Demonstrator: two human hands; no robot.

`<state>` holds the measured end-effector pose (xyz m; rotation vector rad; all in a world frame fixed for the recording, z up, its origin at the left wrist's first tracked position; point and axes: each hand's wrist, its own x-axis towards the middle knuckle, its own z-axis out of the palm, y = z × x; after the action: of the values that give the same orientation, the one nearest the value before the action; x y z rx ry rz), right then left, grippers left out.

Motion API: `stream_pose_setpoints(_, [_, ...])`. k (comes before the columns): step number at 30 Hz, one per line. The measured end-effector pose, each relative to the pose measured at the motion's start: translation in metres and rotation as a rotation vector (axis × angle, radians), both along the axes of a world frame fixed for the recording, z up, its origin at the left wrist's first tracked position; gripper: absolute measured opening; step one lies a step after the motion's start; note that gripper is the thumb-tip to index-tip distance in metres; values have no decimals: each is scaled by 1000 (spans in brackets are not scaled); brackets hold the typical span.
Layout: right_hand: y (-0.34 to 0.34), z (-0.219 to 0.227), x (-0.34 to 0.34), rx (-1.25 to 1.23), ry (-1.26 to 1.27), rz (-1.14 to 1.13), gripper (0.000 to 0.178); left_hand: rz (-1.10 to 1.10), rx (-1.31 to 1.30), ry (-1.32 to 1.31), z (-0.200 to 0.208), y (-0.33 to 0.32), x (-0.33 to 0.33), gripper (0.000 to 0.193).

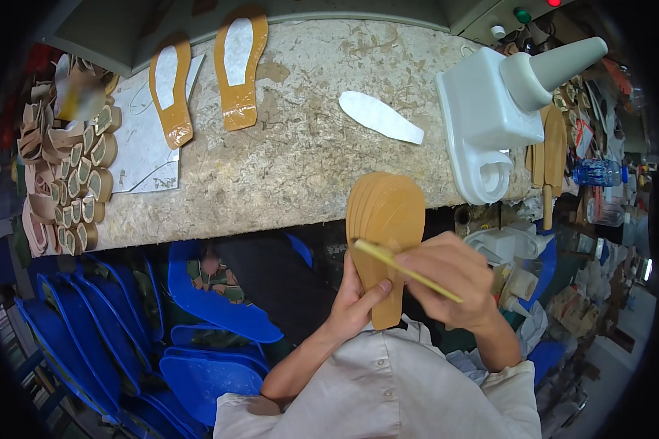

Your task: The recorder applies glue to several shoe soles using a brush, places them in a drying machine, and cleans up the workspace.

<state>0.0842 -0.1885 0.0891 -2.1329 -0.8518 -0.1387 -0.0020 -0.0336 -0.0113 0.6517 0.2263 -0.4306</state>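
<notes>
Left hand (355,300): fingers closed around a fanned stack of tan insoles (386,219), held upright below the workbench (300,168) edge, so one peels away. Right hand (454,285): pinching one yellow-edged insole (406,271) edgewise, right of the stack.

Left hand (355,300) grips tan insole stack (385,219); right hand (452,282) holds one insole (406,271).

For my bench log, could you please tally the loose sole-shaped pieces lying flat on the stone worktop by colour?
Tan soles with pale centres: 2
Plain white insole cut-out: 1
Total: 3
The stacks at the stone worktop left edge are not counted.
</notes>
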Motion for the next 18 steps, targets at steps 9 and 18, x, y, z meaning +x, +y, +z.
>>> stream_pose_setpoints(9, [-15, -4, -17, -146, -96, 181, 36, 2, -110, -6, 0, -2, 1, 73])
stream_pose_setpoints(18, [-33, -2, -3, -201, -155, -18, 33, -2, -161, 20, 9, 0, 7, 71])
